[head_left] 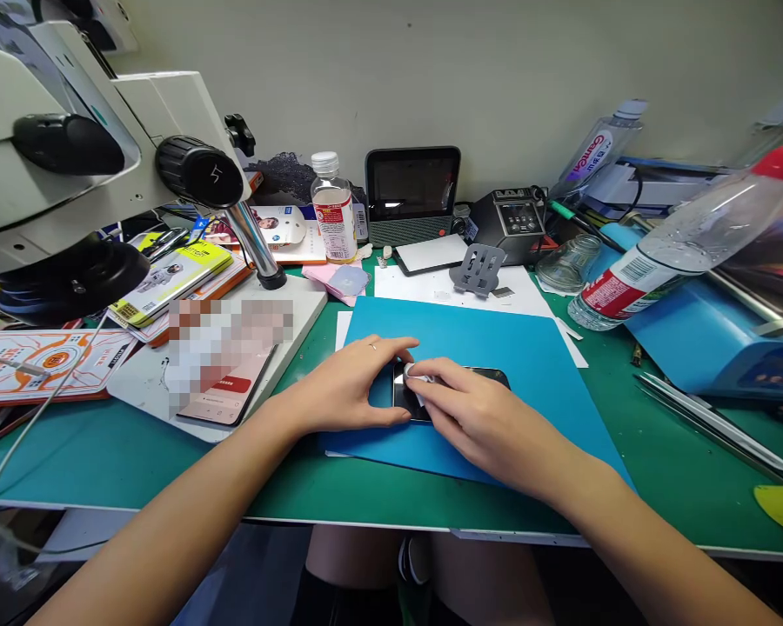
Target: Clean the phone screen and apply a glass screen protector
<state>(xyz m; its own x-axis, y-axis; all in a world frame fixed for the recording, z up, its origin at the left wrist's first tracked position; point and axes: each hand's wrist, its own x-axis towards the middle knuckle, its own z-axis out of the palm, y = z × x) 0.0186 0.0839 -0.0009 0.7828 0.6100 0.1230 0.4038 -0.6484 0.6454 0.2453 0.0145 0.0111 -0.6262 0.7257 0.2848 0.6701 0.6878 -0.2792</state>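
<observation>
A black smartphone (401,398) lies flat on a blue mat (528,335), its long side running left to right. My left hand (349,382) grips the phone's left end, with the thumb at the near edge and the fingers at the far edge. Pressed against the glass by my right hand (473,409) is a small white wipe (418,376), pinched in the fingertips. That hand covers much of the middle of the phone, and the wipe is mostly hidden by the fingers.
A microscope (137,165) overhangs the left side, with another phone (225,391) lying on its base. Books, a small bottle (332,213), a screen device (412,196) and a grey stand (478,269) sit behind. At right are a tilted red-capped bottle (679,252), a blue machine (711,330) and tweezers (718,426).
</observation>
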